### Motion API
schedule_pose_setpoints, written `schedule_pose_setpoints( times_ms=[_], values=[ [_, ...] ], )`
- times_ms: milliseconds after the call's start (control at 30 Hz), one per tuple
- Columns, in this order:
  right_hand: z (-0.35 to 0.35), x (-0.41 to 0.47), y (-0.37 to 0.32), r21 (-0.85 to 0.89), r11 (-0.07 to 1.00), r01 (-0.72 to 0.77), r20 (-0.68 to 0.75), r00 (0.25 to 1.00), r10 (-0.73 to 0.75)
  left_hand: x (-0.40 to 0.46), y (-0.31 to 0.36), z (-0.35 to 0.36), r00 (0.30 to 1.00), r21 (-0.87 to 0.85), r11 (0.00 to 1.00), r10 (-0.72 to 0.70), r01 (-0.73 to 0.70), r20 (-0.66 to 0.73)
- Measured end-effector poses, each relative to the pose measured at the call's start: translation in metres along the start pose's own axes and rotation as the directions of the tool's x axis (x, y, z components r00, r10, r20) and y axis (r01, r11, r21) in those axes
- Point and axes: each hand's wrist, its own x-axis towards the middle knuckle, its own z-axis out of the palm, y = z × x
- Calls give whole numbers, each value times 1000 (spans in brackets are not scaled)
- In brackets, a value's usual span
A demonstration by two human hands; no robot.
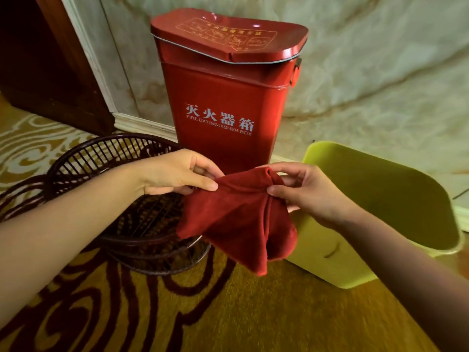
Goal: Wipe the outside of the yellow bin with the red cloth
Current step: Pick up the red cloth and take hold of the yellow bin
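The red cloth [236,219] hangs in the air at the centre, held by its top edge with both hands. My left hand [175,174] pinches its upper left corner between thumb and fingers. My right hand [307,191] grips a bunched fold at its upper right. The yellow bin [375,199] stands on the carpet at the right, open at the top, its near wall partly behind the cloth and my right forearm. The cloth hangs just left of the bin's near corner; I cannot tell if they touch.
A tall red fire extinguisher box [223,97] stands against the marble wall behind the cloth. A dark wicker basket [121,199] sits on the patterned carpet at the left, under my left arm. A dark wooden door frame [50,62] fills the upper left.
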Motion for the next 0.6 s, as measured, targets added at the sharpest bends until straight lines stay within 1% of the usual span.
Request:
schedule_pose_setpoints(
  times_ms=[67,100,133,167,200,233,267,300,333,367,400,433,467,533,600],
  values=[
    [-13,-17,0,3,999,-54,-22,998,54,9,4,20,999,-12,1000,20,-20,30],
    [-20,-27,0,10,997,-71,-48,996,71,14,6,31,998,-9,998,60,-60,-6],
    [-28,-38,1,15,997,-81,-81,993,82,21,9,44,988,8,992,127,-127,-83],
    [-35,-51,3,18,996,-89,-116,989,90,29,15,57,961,32,977,212,-210,-180],
    [-41,-64,5,17,995,-97,-142,985,99,37,23,71,919,55,954,300,-296,-258],
    [-48,-77,7,11,994,-111,-157,981,111,47,33,87,879,100,923,385,-372,-283],
    [-53,-90,9,-6,992,-130,-163,978,127,59,43,102,841,218,877,475,-428,-259],
    [-59,-100,11,-28,988,-154,-166,975,147,72,53,116,812,402,797,554,-452,-186],
    [-64,-109,14,-49,983,-178,-175,970,167,85,62,130,805,579,683,589,-446,-76],
    [-70,-117,16,-64,978,-199,-194,964,183,98,69,143,825,703,577,565,-416,24],
    [-75,-125,18,-71,974,-215,-220,956,195,109,74,153,864,774,512,495,-373,89],
    [-81,-131,20,-72,971,-227,-249,947,202,118,76,161,897,812,474,422,-340,129],
    [-86,-138,22,-70,970,-234,-278,938,206,124,77,166,914,835,446,375,-324,155],
    [-97,-152,26,-60,967,-248,-328,920,215,131,77,171,918,843,428,357,-325,173],
    [-108,-165,29,-30,964,-264,-359,903,236,135,76,171,913,819,466,374,-335,161]
  ],
)
